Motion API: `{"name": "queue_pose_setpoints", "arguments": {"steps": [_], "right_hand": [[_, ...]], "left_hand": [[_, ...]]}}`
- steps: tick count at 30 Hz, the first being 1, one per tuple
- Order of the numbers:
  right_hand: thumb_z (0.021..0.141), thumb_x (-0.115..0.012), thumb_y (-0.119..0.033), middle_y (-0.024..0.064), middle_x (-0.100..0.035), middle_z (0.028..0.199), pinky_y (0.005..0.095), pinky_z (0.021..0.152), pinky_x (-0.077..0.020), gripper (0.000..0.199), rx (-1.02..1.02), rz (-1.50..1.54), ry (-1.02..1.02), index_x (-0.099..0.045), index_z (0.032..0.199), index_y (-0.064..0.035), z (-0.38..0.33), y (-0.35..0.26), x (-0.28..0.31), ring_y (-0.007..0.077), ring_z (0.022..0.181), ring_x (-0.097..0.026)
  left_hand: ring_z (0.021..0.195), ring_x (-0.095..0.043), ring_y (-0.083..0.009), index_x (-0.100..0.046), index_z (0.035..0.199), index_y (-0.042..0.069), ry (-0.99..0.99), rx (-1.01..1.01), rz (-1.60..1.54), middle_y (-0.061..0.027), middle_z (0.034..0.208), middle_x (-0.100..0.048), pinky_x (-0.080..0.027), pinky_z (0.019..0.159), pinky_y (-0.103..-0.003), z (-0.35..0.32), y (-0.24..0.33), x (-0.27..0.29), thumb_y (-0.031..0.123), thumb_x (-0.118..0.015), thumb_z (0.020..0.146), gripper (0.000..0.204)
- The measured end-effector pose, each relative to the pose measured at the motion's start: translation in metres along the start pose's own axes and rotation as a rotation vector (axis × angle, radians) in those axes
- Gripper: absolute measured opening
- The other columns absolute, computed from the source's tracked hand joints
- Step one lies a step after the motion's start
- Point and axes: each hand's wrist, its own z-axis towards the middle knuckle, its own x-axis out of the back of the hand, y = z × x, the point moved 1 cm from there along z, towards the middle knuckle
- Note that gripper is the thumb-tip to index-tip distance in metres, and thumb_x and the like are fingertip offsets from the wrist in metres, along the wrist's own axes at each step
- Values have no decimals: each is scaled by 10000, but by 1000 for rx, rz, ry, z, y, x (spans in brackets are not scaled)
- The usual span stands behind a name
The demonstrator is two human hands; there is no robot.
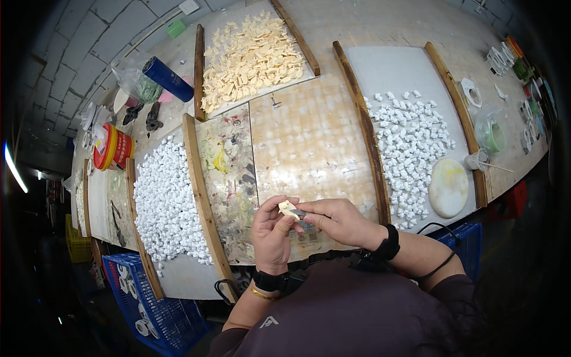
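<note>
Your left hand (270, 235) pinches a small cream figurine (288, 208) at its fingertips, raised above the counter (309, 143) so you can see it. Your right hand (336, 219) is closed narrowly around a small dark tool (299, 213) touching the figurine. White pieces (410, 137) lie heaped beyond your right hand, within reach.

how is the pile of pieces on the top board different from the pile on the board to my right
The top pile is cream-yellow; the right pile is plain white. The top pile's pieces look flat and elongated, while the right pile's look like small rounded lumps. The top pile is heaped densely; the right pile thins out at its upper edge. Both lie loose on flat boards edged by wooden strips.
</note>
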Motion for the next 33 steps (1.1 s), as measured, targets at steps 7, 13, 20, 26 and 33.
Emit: {"name": "queue_pose_setpoints", "arguments": {"steps": [7,13,20,26,33], "right_hand": [[890,-574,-153,154,-661,903,347,719,-497,268,-14,-136,5,-628,1135,-57,4,-5,2,286,804,-638],[886,-569,-157,138,-655,867,370,706,-495,263,21,-94,40,-630,1129,-77,7,2,0,299,772,-624],[891,-567,-160,138,-656,868,368,707,-495,266,26,-207,51,-630,1137,-81,6,-4,2,303,770,-624],[887,-569,-173,154,-655,880,374,712,-495,289,-22,26,66,-625,1150,-67,6,6,-3,313,800,-632],[885,-570,-169,161,-661,904,376,718,-495,282,8,-179,20,-625,1140,-58,6,-2,5,317,814,-634]], "left_hand": [[796,-611,-158,-509,1189,-4,-9,49,12,-164,1127,-598,-516,613,-250,4,-3,5,-33,-603,851,353],[795,-614,-159,-513,1184,-7,-4,60,-7,-163,1112,-609,-513,610,-250,8,-3,4,-36,-601,849,348],[730,-616,-160,-519,1183,-10,9,47,5,-174,1116,-612,-511,610,-245,11,-3,3,-38,-608,843,352],[745,-620,-159,-523,1187,-9,-9,47,-15,-177,1108,-615,-516,616,-245,10,-6,6,-24,-618,846,355],[833,-624,-174,-476,1233,-21,-13,66,-17,-184,1124,-595,-542,643,-258,10,-6,6,-53,-583,846,403]]}}
